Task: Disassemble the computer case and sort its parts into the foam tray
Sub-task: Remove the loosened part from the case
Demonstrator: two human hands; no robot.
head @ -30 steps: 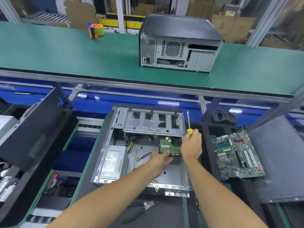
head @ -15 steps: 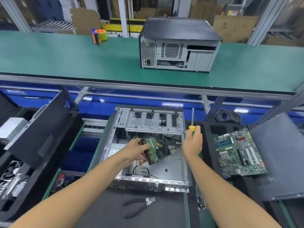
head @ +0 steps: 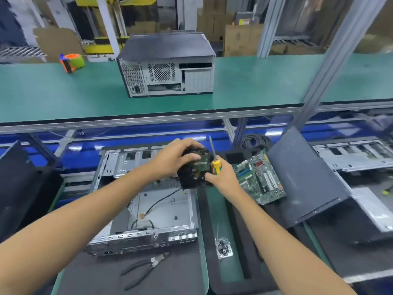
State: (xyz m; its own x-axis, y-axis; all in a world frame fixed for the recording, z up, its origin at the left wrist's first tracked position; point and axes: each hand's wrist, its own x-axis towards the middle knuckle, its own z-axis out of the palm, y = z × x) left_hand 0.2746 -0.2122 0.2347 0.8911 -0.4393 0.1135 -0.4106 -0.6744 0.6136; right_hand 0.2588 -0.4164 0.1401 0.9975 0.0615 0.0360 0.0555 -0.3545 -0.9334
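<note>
The open metal computer case (head: 148,211) lies flat before me, with loose cables inside. My left hand (head: 172,158) grips a hard drive in its black bracket (head: 194,171), lifted above the case's right edge. My right hand (head: 221,175) holds a yellow-handled screwdriver (head: 215,162), shaft pointing up, and also touches the drive's right side. A green motherboard (head: 260,177) lies in the black foam tray (head: 221,260) to the right.
Black pliers (head: 144,268) lie in front of the case. A small pile of screws (head: 224,246) sits on the green strip. A dark side panel (head: 304,177) leans at right. A second closed case (head: 168,67) and a tape dispenser (head: 71,61) stand on the upper green shelf.
My left hand lifted the hard drive out of the case and carried it up and to the right. My right hand with the screwdriver came in against the drive.
</note>
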